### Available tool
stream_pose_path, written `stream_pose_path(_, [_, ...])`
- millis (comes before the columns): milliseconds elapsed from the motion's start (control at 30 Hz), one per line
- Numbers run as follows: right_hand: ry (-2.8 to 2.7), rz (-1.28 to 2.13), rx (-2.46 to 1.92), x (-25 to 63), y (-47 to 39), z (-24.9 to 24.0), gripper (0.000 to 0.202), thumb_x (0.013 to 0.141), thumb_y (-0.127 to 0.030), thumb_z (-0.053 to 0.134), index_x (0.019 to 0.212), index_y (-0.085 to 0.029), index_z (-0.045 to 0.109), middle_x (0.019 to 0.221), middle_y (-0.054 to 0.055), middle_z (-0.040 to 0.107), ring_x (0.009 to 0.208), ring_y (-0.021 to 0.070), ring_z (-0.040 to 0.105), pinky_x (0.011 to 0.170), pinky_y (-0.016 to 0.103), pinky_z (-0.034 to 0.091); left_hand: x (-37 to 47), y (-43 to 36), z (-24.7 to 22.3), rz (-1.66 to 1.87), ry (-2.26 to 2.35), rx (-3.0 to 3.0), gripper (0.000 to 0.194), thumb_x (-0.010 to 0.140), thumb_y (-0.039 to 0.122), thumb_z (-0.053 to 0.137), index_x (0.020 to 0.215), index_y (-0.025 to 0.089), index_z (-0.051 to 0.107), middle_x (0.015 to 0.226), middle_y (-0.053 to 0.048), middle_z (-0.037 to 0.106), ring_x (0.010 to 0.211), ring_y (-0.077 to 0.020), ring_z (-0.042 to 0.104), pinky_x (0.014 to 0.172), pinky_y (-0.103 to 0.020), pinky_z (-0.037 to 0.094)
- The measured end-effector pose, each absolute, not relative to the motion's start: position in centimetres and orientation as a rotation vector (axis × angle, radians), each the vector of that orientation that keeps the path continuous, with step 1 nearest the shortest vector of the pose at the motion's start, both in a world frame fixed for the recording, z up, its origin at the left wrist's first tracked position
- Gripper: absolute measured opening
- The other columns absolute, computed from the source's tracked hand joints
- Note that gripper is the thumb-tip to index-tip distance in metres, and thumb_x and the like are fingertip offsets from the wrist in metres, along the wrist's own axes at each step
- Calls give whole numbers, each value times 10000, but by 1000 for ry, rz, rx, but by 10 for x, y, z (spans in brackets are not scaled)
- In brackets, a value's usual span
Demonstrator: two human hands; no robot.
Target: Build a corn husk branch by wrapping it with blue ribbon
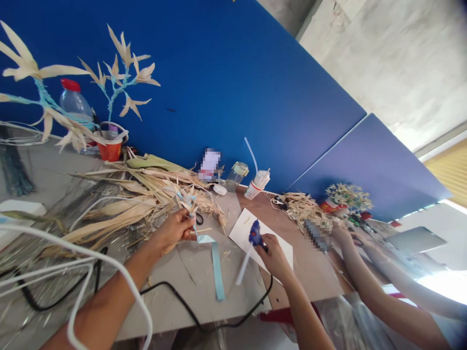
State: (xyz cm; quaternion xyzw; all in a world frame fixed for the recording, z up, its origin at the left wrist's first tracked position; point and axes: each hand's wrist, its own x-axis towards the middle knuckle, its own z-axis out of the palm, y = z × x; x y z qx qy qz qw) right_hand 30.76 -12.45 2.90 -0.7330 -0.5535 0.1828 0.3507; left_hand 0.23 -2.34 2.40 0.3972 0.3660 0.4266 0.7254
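Observation:
My left hand (178,228) pinches the stem of a small corn-husk flower (188,200) above the table. From that stem a light blue ribbon (216,270) trails down toward me. My right hand (273,253) is closed around a blue glue gun (256,232), with a clear glue stick (243,265) poking out of its rear. The gun is over a white board (242,226), apart from the flower. Black scissors' handle (199,218) shows just behind my left hand. My palm and fingers partly cover the lower stem.
Dry corn husks (134,194) are heaped at the left. A black cable (182,301) crosses the front, and white wires (120,265) loop at the left. Behind stand a glass jar (235,177) and paper cup (255,188). At right, another person's hands (343,236) work beside more husks (301,209).

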Motion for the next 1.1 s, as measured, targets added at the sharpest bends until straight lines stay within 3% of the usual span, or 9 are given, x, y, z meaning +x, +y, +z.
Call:
stream_pose_path(100, [-1023,796,-1572,312,-130,47,385,712,-518,666,886,-176,629,830,79,615,614,178,537,553,314,450,3,-24,23,944,804,880,349,604,345,835,712,166,555,500,106,476,410,-19,368,587,-347,617])
stream_pose_path(167, [-893,966,-1286,306,-136,59,441,710,-580,674,897,-183,630,822,64,624,555,136,487,513,284,414,3,-24,23,944,807,880,354,604,354,836,705,165,554,501,103,485,411,-19,368,588,-351,617])
stream_pose_path(300, [-916,1267,-983,274,-144,65,459,630,-507,805,909,-185,636,830,31,617,459,55,374,448,231,299,3,-23,24,924,826,890,349,609,355,835,698,162,559,527,93,510,409,-17,372,586,-344,615])
stream_pose_path(433, [-1103,1495,-1006,233,-139,51,490,720,-570,742,943,-148,631,556,-30,501,444,90,390,459,237,257,2,-23,24,928,818,887,349,604,350,845,702,162,569,535,105,482,412,-13,371,604,-349,617])
stream_pose_path(600, [-1210,1433,-1093,205,-129,43,493,772,-629,670,903,-161,593,790,18,529,536,82,428,536,252,290,2,-24,24,918,790,886,374,607,397,847,708,166,570,508,107,469,423,-21,380,653,-375,621])
stream_pose_path(833, [-1477,1296,-1305,204,-129,39,516,842,-679,535,872,-166,574,675,-22,407,591,109,339,549,252,269,3,-26,27,920,767,886,356,624,394,835,720,169,576,522,96,486,421,-30,391,623,-356,612])
stream_pose_path(1100, [-1578,1184,-1405,199,-129,49,523,841,-695,498,848,-176,562,659,-24,389,589,118,323,525,246,268,3,-25,25,923,793,892,340,631,371,830,695,164,569,516,88,492,420,-34,410,591,-337,610])
